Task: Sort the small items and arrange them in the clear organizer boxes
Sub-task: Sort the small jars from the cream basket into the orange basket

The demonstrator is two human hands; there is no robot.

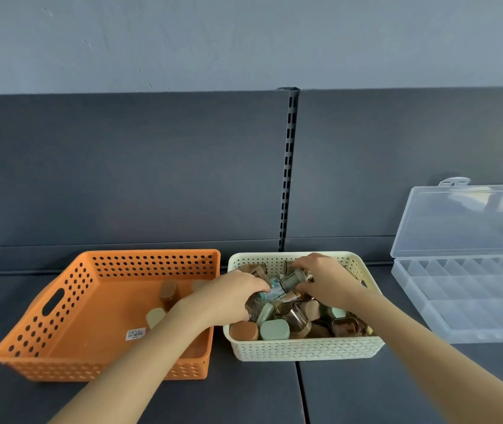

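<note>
In the cream plastic basket (305, 347), your right hand (325, 280) pinches a green-lidded glass jar (290, 281), seemingly sideways; your left hand (232, 298) grips a second jar (259, 309). The clear plastic organizer box (464, 304) lies beyond the basket's right edge.

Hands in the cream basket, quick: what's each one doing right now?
Left hand: grips a dark glass jar in the cream basket.
Right hand: holds a green-lidded jar.
</note>
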